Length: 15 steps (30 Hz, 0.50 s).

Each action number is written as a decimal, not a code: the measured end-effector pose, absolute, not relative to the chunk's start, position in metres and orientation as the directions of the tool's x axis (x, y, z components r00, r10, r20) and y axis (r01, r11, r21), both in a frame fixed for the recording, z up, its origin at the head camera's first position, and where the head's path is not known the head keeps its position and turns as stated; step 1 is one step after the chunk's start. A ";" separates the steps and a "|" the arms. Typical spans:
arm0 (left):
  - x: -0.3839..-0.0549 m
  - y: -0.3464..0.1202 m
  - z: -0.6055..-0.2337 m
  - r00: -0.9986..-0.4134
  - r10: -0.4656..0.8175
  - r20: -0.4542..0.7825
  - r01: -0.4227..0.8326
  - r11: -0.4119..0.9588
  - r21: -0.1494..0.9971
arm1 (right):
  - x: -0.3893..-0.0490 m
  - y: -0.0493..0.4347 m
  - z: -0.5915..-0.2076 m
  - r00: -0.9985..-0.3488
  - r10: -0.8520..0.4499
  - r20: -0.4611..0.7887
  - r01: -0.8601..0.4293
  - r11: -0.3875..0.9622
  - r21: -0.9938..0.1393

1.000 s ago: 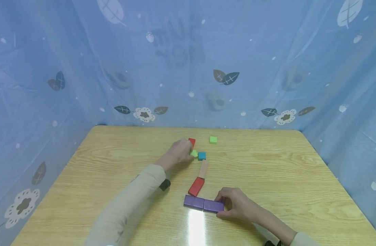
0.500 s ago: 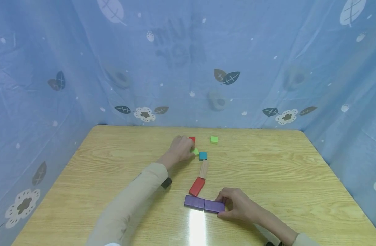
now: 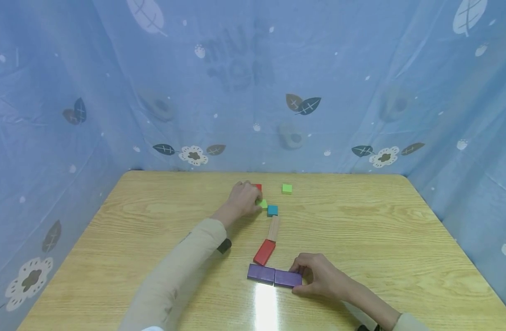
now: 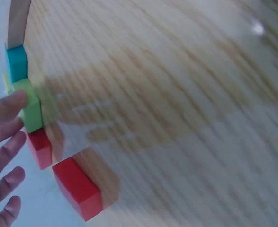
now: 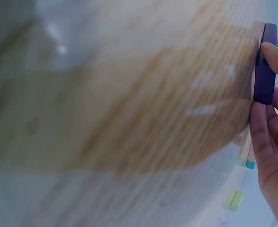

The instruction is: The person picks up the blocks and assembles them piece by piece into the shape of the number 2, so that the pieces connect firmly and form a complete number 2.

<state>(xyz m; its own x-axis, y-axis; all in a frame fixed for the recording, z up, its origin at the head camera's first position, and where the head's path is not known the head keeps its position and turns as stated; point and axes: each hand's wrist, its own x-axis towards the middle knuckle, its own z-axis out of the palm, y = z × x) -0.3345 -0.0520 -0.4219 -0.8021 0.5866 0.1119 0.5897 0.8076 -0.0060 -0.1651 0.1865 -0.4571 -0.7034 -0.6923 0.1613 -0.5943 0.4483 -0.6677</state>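
My left hand (image 3: pixel 243 198) is at the far middle of the table, pinching a light green block (image 4: pixel 32 111). In the left wrist view its thumb presses that block and the other fingers spread beside it. A teal block (image 3: pixel 272 211) adjoins the green one on one side; a small red block (image 4: pixel 39 149) adjoins it on the other. Another red block (image 4: pixel 77 187) lies apart, close by. Nearer the front, my right hand (image 3: pixel 316 276) holds the outer end of a purple block (image 3: pixel 287 278) between thumb and fingers. Its inner end meets a second purple block (image 3: pixel 261 273).
A plain wooden block (image 3: pixel 273 228) and a red block (image 3: pixel 264 252) join the teal block to the purple pair in a bent line. A loose light green block (image 3: pixel 287 189) lies at the back of the wooden table (image 3: pixel 360 220). A blue curtain (image 3: pixel 253 82) encloses it.
My left hand has shifted slightly away from me, and the light green block has moved a little farther back with it. My right hand stays at the purple block.
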 end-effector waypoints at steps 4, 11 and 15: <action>-0.339 -0.050 -0.414 -0.789 0.600 0.129 0.608 0.793 0.030 | -0.167 0.187 -0.455 -0.704 -0.693 0.159 -0.596 0.453 -0.663; -0.363 -0.012 -0.391 -0.804 0.595 -0.002 0.556 0.753 0.353 | -0.166 0.189 -0.454 -0.710 -0.685 0.160 -0.585 0.450 -0.675; -0.366 0.010 -0.388 -0.819 0.564 -0.103 0.469 0.762 0.447 | -0.164 0.186 -0.456 -0.690 -0.700 0.183 -0.606 0.421 -0.675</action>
